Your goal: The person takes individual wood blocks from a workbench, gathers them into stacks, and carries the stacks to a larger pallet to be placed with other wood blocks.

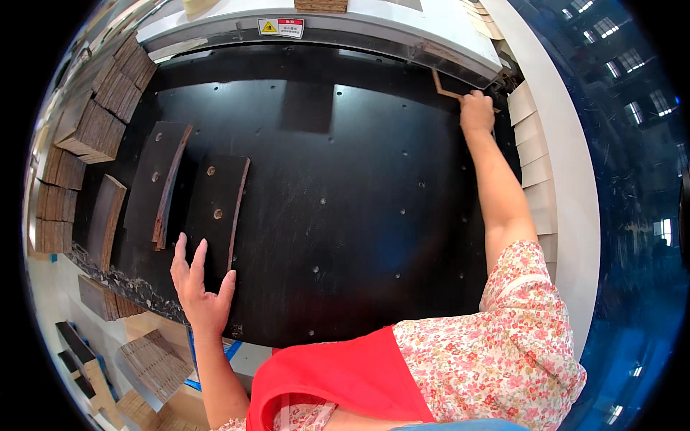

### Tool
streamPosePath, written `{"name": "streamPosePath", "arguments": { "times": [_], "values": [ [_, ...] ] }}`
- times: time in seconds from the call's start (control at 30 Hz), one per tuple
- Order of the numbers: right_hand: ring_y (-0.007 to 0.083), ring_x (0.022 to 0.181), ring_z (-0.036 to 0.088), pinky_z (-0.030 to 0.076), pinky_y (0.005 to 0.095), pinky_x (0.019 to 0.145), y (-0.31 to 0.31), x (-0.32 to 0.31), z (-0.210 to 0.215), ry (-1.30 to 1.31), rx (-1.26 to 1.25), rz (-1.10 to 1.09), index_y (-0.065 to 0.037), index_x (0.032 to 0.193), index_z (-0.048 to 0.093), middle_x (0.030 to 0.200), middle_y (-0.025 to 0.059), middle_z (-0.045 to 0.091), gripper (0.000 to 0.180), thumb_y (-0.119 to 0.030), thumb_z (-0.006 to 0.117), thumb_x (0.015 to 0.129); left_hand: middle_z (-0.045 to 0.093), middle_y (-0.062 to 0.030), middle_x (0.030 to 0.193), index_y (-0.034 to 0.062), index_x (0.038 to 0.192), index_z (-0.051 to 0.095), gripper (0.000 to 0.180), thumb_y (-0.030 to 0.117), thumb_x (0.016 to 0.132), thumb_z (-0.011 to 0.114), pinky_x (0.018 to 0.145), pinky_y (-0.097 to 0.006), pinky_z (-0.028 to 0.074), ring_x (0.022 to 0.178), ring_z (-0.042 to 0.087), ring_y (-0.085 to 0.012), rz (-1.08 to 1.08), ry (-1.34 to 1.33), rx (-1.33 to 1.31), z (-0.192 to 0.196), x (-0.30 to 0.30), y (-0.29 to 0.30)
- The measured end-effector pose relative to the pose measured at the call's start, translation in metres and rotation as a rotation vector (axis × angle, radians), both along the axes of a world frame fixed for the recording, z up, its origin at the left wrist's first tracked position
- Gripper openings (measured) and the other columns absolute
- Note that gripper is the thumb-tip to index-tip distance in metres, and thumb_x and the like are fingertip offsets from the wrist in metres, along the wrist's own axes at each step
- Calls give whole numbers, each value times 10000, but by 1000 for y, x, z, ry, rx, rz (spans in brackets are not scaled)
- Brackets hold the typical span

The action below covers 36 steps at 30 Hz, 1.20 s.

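Fingers [188, 253] of the left hand [200, 291] spread flat and released, resting on the lower end of a dark curved plate [215, 208], lower left of centre. Right hand [476, 113] reaches to the upper right of the frame, fingers pinched on a thin brown cardboard strip [444, 88] at the machine's edge.

Around: black perforated tabletop [345, 208] fills the middle. A second curved plate [159, 179] lies just left of the first, near but apart. Stacks of corrugated cardboard pieces [93, 129] line the left edge, more on the floor at lower left. Grey machine bar [323, 32] with a yellow-and-red warning label runs across the top. Cream tabs [532, 144] stacked along the right rim, beside the right forearm. Nothing lies between the hands and what they touch.

Strip: L-shaped, its long arm running from the fingers up-left toward the bar. Touched plate: long axis roughly vertical in frame, slightly tilted, top end leaning right.
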State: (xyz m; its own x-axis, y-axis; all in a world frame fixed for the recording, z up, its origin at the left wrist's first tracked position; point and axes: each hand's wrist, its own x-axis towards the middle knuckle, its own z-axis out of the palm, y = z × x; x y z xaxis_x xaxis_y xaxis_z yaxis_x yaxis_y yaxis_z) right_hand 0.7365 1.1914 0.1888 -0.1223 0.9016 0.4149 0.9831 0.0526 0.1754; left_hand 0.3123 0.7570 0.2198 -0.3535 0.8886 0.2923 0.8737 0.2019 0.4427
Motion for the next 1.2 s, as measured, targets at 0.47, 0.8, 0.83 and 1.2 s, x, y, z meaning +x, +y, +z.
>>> {"name": "streamPosePath", "arguments": {
  "times": [0.47,0.8,0.83,1.2],
  "values": [
    [462,1313,346,269,511,1092,-5,-17,-3,391,8,-375,94,1242,529,1400,350,353,812,-615,548,849,411,-197,1442,93,1275,569,604,162,704,757,1059,-445,337,1281,415,-381,-15,40,58,-2,0,6],
    [448,1439,64,66,574,1131,-3,-59,19,533,-231,-574,197,1404,197,1512,365,95,999,-612,477,888,414,-175,1449,53,1274,556,602,96,701,735,1075,-432,323,1300,403,-367,-46,33,57,1,1,4],
    [447,1440,59,61,574,1133,-2,-66,19,534,-227,-566,194,1407,193,1515,361,92,994,-611,470,893,412,-169,1453,57,1279,555,602,88,704,730,1079,-427,319,1307,398,-362,-28,7,62,0,0,0],
    [429,1449,34,47,545,1151,-1,-63,25,554,-335,-581,111,1433,269,1546,299,83,908,-612,439,911,359,-155,1489,64,1326,510,591,136,771,702,1092,-440,308,1331,363,-358,-35,-10,21,-7,-4,-1]
  ]
}}
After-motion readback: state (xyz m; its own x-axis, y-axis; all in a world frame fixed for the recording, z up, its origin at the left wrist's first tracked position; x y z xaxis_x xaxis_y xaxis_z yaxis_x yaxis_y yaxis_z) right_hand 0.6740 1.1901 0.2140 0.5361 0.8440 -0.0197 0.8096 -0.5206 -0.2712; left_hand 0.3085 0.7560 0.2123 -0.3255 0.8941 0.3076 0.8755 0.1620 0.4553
